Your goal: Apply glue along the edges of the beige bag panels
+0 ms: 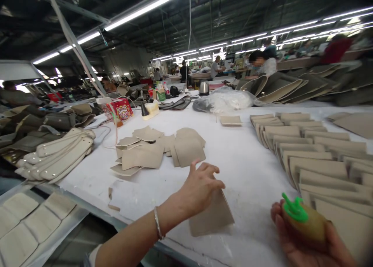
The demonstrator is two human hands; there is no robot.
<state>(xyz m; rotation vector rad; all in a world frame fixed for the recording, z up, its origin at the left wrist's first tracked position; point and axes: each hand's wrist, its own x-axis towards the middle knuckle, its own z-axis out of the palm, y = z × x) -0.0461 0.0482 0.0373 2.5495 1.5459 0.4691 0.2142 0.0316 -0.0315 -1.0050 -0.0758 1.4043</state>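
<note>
My left hand (201, 187) reaches over the white table (250, 173) and holds a beige leather piece (214, 216) by its upper edge, fingers curled on it. A silver bracelet sits on that wrist. My right hand (309, 243) at the lower right grips a yellowish glue bottle (309, 226) with a green nozzle (294, 209), tip pointing up and left. A loose heap of similar beige pieces (159, 150) lies beyond my left hand.
Overlapping rows of beige pieces (314, 150) cover the table's right side. Cream bag panels (55, 154) are stacked at the left edge, more pieces on a lower shelf (26, 220). A red box (121, 109), kettle (204, 88) and plastic bag (230, 100) stand at the back. Other people work far behind.
</note>
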